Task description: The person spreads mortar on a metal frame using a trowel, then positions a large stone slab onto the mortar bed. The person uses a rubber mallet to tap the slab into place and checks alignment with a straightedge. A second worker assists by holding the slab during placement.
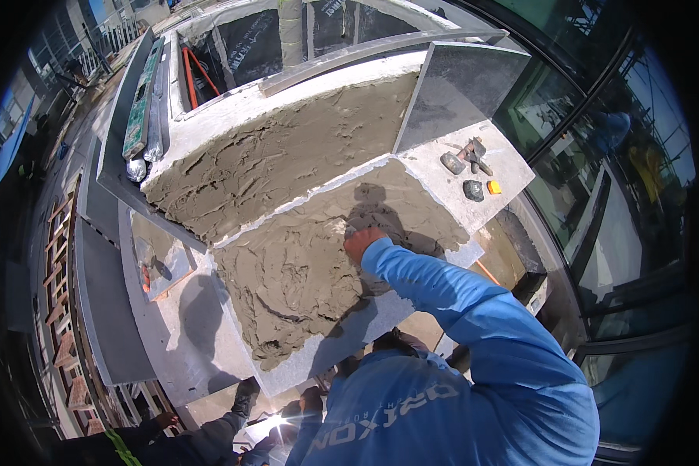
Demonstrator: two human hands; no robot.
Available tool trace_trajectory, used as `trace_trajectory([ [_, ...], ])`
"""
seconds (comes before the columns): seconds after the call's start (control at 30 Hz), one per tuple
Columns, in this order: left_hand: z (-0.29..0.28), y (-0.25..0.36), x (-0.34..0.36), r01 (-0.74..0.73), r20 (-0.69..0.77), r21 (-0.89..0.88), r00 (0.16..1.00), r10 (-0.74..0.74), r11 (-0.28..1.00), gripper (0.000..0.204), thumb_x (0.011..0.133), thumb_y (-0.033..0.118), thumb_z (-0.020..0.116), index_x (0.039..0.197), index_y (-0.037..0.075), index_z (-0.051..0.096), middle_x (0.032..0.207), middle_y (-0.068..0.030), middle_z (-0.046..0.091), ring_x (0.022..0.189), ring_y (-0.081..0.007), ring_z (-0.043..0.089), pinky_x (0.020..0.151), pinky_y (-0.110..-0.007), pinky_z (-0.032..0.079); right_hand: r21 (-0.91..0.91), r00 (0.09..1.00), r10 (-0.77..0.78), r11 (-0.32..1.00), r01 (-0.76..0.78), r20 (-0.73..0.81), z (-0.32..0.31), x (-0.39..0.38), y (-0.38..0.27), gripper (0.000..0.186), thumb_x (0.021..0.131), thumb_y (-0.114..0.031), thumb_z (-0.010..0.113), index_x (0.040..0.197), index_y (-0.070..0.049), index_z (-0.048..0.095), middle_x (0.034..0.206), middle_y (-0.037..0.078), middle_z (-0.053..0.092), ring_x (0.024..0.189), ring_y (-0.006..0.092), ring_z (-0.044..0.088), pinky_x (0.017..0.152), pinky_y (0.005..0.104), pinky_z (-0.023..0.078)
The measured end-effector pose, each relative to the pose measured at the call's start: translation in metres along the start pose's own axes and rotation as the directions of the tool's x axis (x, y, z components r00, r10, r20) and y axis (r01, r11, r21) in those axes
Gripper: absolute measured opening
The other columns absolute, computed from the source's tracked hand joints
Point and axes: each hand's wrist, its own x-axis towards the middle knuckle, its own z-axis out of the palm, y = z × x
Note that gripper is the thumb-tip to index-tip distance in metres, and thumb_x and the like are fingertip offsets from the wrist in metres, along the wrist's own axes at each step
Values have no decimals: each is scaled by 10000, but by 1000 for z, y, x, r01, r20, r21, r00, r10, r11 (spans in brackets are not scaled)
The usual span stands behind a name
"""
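A blue sleeve reaches in from the lower right to my right hand point(361, 245), closed in a fist over the wet mortar bed point(287, 272). A small grey bit shows at its fingers; the rest of what it grips is hidden. Ridged grey mortar covers most of a pale slab point(365, 326), whose front edge shows bare. Behind it, a low wall face point(287, 155) is coated with mortar as well. What looks like my left hand point(311, 400) is low beside my torso, near the slab's front edge, its fingers not clear.
Hand tools point(466, 155) and a yellow tape measure point(494, 187) lie on a ledge at right, below a leaning dark stone panel point(458, 93). A mortar board point(161, 256) with a trowel stands at left. A co-worker's hand point(167, 419) shows lower left. Glass panes line the right.
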Motion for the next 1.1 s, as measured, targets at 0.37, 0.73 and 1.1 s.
trace_trajectory([
  [0.37, -16, -27, -37, 51, -1, 113, 999, -51, 992, 252, 810, 292, 719, 839, 42, 738, 860, -134, 740, 794, -254, 698, 753, -377, 530, 218, 868, 481, 840, -497, 122, -1, 56, 177, 352, 893, -329, 620, 1153, -114, 720, 1193, 150, 699, 1125, 351, 663, 960, 438, 527],
  [0.73, -6, 7, -91, 129, 82, 443, 980, -183, 887, 265, 790, 300, 743, 871, 47, 746, 883, -128, 746, 805, -264, 700, 775, -376, 535, -74, 948, 208, 978, -195, 243, -33, 56, 262, 490, 923, -462, 593, 1241, -95, 662, 1240, 154, 667, 1144, 324, 641, 990, 438, 500],
  [1.1, 100, 178, -51, 128, -243, -280, 949, -199, 951, 242, 830, 226, 715, 976, 35, 743, 956, -112, 753, 822, -246, 711, 770, -351, 549, 808, 840, -91, 346, -478, 535, 48, 100, 261, 475, 1004, -389, 506, 1226, 27, 566, 988, 230, 698, 857, 360, 703, 693, 475, 567],
])
